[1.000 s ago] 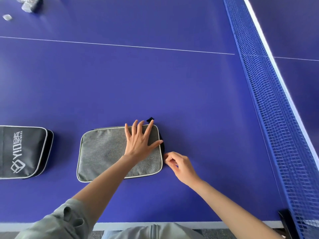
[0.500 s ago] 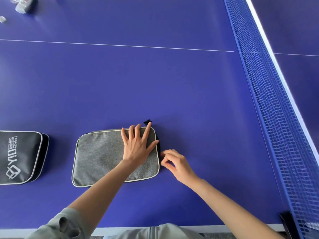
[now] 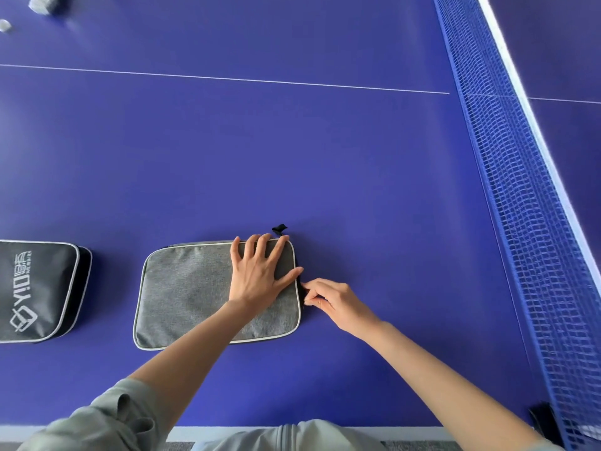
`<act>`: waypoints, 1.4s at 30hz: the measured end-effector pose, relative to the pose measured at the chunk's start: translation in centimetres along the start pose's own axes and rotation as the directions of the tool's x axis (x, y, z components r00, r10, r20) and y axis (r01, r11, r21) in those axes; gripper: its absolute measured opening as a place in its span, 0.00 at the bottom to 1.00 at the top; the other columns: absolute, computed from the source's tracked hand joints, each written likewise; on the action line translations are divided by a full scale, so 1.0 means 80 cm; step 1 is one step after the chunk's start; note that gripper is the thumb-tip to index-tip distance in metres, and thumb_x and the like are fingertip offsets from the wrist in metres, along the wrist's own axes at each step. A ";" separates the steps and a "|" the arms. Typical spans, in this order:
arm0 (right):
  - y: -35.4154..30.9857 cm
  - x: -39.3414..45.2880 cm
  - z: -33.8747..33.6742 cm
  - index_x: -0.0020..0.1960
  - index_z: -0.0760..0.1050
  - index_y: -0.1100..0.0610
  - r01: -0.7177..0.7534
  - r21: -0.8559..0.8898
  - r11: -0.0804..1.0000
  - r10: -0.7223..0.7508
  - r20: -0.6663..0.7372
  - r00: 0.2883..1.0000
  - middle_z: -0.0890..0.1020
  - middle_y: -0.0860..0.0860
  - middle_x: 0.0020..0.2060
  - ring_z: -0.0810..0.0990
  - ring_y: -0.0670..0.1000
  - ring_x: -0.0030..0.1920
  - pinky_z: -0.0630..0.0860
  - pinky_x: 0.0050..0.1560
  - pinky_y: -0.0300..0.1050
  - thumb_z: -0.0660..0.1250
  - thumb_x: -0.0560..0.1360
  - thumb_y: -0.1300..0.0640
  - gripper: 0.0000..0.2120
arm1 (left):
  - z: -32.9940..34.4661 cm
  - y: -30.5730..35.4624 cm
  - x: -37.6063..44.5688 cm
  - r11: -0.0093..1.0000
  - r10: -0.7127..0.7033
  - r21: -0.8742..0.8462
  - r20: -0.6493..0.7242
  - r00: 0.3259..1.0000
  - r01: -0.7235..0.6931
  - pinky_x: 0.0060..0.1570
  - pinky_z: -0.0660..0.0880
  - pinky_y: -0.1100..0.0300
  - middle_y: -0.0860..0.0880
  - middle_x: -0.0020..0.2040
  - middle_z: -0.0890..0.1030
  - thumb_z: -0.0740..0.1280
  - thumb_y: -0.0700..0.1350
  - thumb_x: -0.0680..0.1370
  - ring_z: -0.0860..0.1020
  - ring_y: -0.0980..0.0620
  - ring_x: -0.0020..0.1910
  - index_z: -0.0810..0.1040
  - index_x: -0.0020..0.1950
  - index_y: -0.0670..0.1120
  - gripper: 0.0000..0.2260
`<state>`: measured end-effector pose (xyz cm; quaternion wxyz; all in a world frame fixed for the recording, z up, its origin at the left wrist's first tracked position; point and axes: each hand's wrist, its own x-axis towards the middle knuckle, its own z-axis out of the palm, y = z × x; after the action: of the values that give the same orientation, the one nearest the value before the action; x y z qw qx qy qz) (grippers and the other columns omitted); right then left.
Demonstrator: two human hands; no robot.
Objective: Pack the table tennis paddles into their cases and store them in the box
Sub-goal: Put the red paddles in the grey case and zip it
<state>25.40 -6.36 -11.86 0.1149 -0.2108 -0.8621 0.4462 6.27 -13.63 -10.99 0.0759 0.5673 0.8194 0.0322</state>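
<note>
So the grey case [image 3: 201, 294] is lying flat on the blue worktop [image 3: 292, 157], near the front edge, with a black case [image 3: 35, 289] with white lettering well off to its left and partly cut off by the frame. The left hand [image 3: 258, 275] is pressed flat on the grey case's right end, fingers [image 3: 248, 252] straight and spread wide. The right hand [image 3: 338, 302] sits right at the case's right edge, fingers curled in a tight pinch on something small and dark there, probably the zipper pull, but it's too tiny to be sure. A little black loop [image 3: 279, 228] sticks out at the far right corner. The net [image 3: 520, 222] runs along the right side.
</note>
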 end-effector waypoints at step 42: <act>-0.025 -0.026 0.029 0.44 0.81 0.62 -0.281 -0.014 0.960 0.269 -0.251 0.930 0.78 0.55 0.38 0.74 0.45 0.34 0.71 0.37 0.35 0.67 0.75 0.65 0.04 | -0.046 0.006 0.040 0.653 0.750 -0.258 0.356 0.558 -0.712 0.72 0.54 0.55 0.50 0.47 0.76 0.64 0.60 0.74 0.73 0.52 0.51 0.77 0.49 0.44 0.19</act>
<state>25.82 -10.00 -11.58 0.1524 -0.3860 -0.8139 0.4067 5.03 -10.36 -7.61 0.2591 0.8437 0.4691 -0.0313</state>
